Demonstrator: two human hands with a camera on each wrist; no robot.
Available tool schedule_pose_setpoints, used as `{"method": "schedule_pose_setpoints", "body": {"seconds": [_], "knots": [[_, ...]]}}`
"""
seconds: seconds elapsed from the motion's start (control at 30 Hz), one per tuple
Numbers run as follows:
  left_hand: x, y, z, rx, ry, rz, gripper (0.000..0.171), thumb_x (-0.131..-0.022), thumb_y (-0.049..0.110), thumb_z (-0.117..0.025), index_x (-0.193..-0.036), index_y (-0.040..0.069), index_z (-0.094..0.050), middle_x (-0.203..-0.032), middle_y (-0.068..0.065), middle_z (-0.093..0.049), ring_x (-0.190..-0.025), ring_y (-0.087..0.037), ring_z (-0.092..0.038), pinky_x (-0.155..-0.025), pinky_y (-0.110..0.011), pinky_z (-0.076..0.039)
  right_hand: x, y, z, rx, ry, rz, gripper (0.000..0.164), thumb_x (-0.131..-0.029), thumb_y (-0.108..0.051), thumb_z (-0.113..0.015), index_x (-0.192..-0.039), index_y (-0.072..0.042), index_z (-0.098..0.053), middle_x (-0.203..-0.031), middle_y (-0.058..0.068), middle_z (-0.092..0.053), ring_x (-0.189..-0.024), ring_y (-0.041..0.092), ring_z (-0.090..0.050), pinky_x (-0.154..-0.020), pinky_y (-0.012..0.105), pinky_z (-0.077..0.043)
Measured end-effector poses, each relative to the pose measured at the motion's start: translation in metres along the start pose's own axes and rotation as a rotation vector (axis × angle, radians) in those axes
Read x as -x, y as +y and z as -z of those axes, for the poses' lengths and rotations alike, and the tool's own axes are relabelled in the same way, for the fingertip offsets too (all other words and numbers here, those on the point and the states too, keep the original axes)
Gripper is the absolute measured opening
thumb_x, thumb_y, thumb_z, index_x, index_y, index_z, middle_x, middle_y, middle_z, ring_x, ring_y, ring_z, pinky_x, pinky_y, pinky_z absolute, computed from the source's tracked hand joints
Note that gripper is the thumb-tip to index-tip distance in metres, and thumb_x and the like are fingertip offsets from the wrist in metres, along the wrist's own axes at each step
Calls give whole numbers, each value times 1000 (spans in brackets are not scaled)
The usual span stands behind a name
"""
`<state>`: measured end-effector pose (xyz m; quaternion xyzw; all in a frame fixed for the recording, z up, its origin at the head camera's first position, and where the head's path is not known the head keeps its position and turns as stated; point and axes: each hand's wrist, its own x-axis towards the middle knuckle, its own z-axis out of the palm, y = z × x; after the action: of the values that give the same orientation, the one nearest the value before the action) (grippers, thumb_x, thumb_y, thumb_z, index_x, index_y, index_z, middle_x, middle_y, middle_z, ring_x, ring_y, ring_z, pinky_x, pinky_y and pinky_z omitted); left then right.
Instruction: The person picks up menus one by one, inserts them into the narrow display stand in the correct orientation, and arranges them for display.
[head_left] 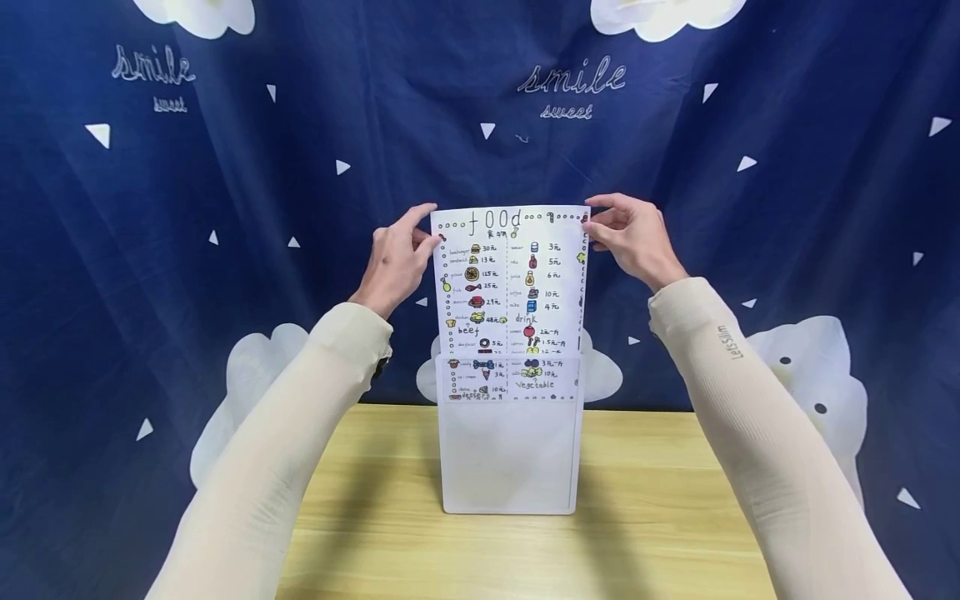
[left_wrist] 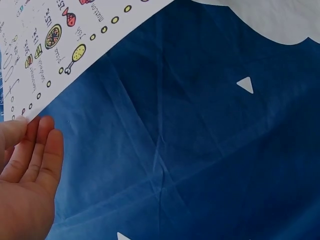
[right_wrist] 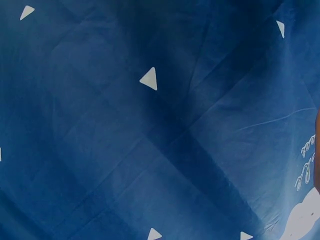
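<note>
A paper menu (head_left: 510, 283) headed "food", with small coloured drawings and prices, stands upright in the head view. Its lower part sits behind the clear front of an upright sign holder (head_left: 510, 458) on the table. My left hand (head_left: 393, 262) pinches the sheet's upper left corner between thumb and fingers; the left wrist view shows the left thumb (left_wrist: 12, 132) on the printed face. At the upper right corner, my right hand (head_left: 633, 237) pinches the sheet the same way. Only a sliver of the right hand (right_wrist: 317, 150) shows in the right wrist view.
The holder stands on a light wooden table (head_left: 360, 483). Behind it hangs a dark blue curtain (head_left: 420, 108) with white triangles, clouds and "smile" lettering. Both forearms, in cream sleeves (head_left: 285, 442), reach in from either side.
</note>
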<state>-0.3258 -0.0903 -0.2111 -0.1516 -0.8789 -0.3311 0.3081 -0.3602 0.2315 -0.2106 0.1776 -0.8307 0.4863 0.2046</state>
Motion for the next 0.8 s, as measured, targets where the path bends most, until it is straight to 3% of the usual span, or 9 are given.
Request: {"method": "schedule_pose_setpoints", "body": {"seconds": [0.13, 0.43, 0.8], "knots": [[0, -2, -1, 6, 9, -7, 43, -99, 14, -64, -142, 15, -56, -95, -12, -73, -82, -21, -64, -78, -36, -49, 1, 2, -1, -14, -6, 12, 38, -95, -6, -68, -133, -5, -63, -111, 22, -69, -89, 16, -69, -81, 32, -57], [-2, -2, -2, 34, 65, -64, 37, -96, 7, -66, -133, 6, -63, -102, -14, -74, -86, -22, -68, -79, -34, -51, 1, 5, -2, -97, 24, 68, 33, -95, -4, -67, -128, 0, -66, -107, 16, -72, -86, 4, -67, -74, 22, -56], [-1, -3, -4, 70, 89, -66, 30, -96, 3, -65, -126, 5, -66, -99, -14, -74, -84, -22, -69, -76, -33, -51, 2, 6, -1, -98, 27, 49, 29, -96, -4, -65, -125, 3, -67, -112, 22, -70, -85, 4, -67, -74, 23, -57]]}}
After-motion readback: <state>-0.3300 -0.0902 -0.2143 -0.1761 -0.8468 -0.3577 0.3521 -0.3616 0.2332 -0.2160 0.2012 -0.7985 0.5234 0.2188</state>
